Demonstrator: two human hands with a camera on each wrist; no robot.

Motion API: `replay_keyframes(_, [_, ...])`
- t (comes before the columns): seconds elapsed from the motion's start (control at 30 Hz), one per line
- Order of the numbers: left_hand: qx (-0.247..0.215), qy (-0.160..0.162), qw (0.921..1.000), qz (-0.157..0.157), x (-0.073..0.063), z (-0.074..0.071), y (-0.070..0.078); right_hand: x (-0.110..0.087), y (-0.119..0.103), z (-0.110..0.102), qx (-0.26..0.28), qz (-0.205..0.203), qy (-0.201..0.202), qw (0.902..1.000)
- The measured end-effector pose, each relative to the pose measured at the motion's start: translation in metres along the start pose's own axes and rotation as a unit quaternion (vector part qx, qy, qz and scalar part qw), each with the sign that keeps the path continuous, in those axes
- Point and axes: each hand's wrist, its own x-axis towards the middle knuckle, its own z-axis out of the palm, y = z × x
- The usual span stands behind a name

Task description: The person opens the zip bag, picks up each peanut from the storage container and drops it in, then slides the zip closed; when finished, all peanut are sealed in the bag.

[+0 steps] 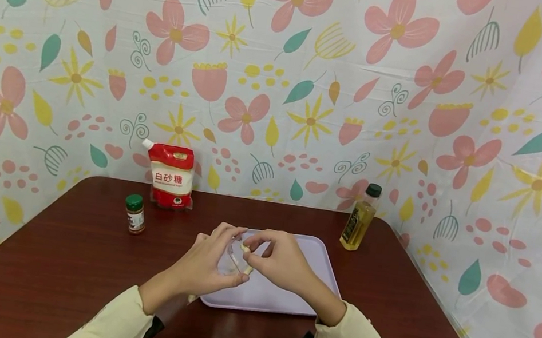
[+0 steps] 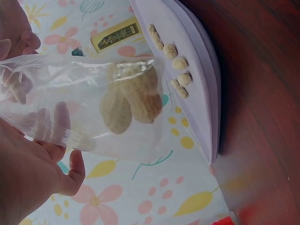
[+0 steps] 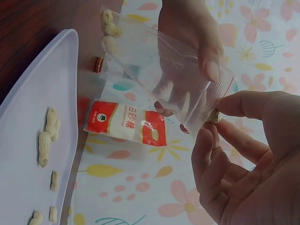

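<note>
My left hand grips a clear zip-top plastic bag near its mouth; in the right wrist view the thumb lies on the near side, with fingers behind. Several unshelled peanuts sit at the bag's bottom. Thumb and index finger of my right hand pinch a peanut at the bag's zip edge, partly hidden by the fingers. Beneath both hands is a pale purple tray. On it lie several more unshelled peanuts, seen in both wrist views.
A red and white sugar pouch stands at the back left of the dark wooden table. In front of it is a small green-capped spice jar. An oil bottle stands at the back right. Flowered cloth hangs behind.
</note>
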Motion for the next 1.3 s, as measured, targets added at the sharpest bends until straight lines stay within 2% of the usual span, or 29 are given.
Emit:
replay_keyframes(0.53, [0.003, 0.008, 0.9999, 0.006, 0.000, 0.000, 0.000, 0.001, 0.007, -0.002, 0.002, -0.008, 0.010, 0.9999])
replay_keyframes(0.93, [0.011, 0.003, 0.9998, -0.017, -0.001, 0.001, -0.001, 0.008, 0.029, -0.004, -0.007, -0.009, 0.029, 0.9995])
replay_keyframes(1.13, [0.010, -0.002, 0.9998, -0.016, -0.001, 0.001, -0.001, 0.014, 0.048, 0.001, -0.017, 0.011, -0.008, 0.9998])
replay_keyframes(1.3, [0.010, 0.008, 0.9999, -0.003, -0.001, 0.001, 0.000, 0.021, 0.071, 0.012, -0.035, -0.005, -0.052, 0.9980])
